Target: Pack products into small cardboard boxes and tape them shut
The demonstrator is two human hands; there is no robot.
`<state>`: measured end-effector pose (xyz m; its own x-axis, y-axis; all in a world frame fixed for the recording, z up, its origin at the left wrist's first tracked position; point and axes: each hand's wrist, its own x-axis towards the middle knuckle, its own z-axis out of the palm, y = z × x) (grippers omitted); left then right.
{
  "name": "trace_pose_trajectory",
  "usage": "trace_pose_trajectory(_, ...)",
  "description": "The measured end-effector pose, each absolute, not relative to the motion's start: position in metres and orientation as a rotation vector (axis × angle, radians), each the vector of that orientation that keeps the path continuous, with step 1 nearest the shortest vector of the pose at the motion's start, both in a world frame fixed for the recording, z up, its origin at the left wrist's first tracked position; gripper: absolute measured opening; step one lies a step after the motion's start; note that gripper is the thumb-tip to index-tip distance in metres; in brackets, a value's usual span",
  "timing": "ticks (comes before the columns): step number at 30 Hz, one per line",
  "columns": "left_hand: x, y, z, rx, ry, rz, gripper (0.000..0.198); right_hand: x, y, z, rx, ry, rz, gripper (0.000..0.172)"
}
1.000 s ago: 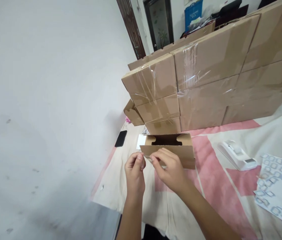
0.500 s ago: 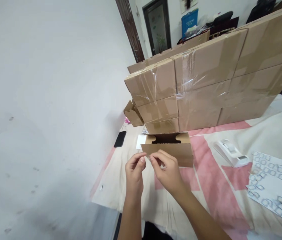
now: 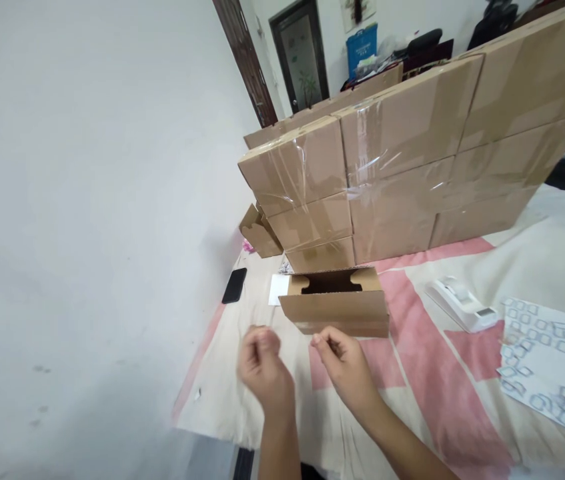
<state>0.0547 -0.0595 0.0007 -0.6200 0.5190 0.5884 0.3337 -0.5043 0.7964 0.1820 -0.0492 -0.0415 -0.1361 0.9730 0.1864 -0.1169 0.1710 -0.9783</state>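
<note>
Just in front of an open cardboard box point(image 3: 337, 313) I hold both hands above the bedspread. My left hand point(image 3: 265, 367) is closed, its fingertips slightly blurred; what they pinch, if anything, I cannot make out. To its right, my right hand point(image 3: 345, 363) has thumb and forefinger pressed together near the box's lower edge. Anything between those fingertips is too small to name. The box stands with its top open and a front flap leaning outward; its inside is dark. A white card point(image 3: 278, 290) lies at the box's left side.
Taped cardboard boxes point(image 3: 397, 167) form a wall behind. A smaller open carton point(image 3: 261, 233) and a black phone point(image 3: 235, 285) are at left, by the white wall point(image 3: 87, 200). A white tape dispenser point(image 3: 462, 305) and a patterned sheet point(image 3: 552, 367) lie at right.
My hands, fingertips nearly together before, have drawn apart and come lower, towards me. The left hand has turned and closed more tightly. The view has shifted slightly.
</note>
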Motion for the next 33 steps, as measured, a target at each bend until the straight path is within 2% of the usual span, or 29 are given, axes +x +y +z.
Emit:
trace_pose_trajectory(3, 0.027, -0.066, 0.011, 1.312, 1.51, 2.688, 0.026, 0.207, -0.044, -0.034, -0.941, -1.47, 0.793, 0.029)
trace_pose_trajectory(6, 0.011, -0.072, 0.014, 1.532, 1.574, 2.552, 0.022, 0.232, -0.017, -0.008, -0.784, -1.627, 0.322, 0.008)
trace_pose_trajectory(7, 0.012, -0.073, 0.013, 1.596, 1.577, 2.459, 0.021, 0.237, -0.004, 0.002, -0.802, -1.658, 0.182, 0.009)
trace_pose_trajectory(10, 0.024, -0.069, 0.006, 1.726, 1.575, 2.174, 0.015, 0.244, 0.036, 0.021, -1.069, -1.856, -0.054, 0.03)
trace_pose_trajectory(16, 0.048, -0.044, 0.007, 1.692, 1.524, 1.777, 0.02, 0.244, 0.058, 0.0, -1.398, -2.241, 0.122, 0.045)
trace_pose_trajectory(23, 0.042, -0.022, 0.028, 2.131, 1.565, 1.334, 0.009, 0.247, 0.054, -0.003, -1.477, -2.355, 0.167, 0.053)
trace_pose_trajectory(27, 0.035, -0.001, 0.03, 2.35, 1.383, 0.99, 0.015, 0.248, 0.056, 0.002, -1.495, -2.377, 0.227, 0.055)
trace_pose_trajectory(33, 0.029, 0.035, 0.016, 2.142, 1.208, 1.091, 0.011, 0.25, 0.054, -0.002, -1.464, -2.342, 0.215, 0.055)
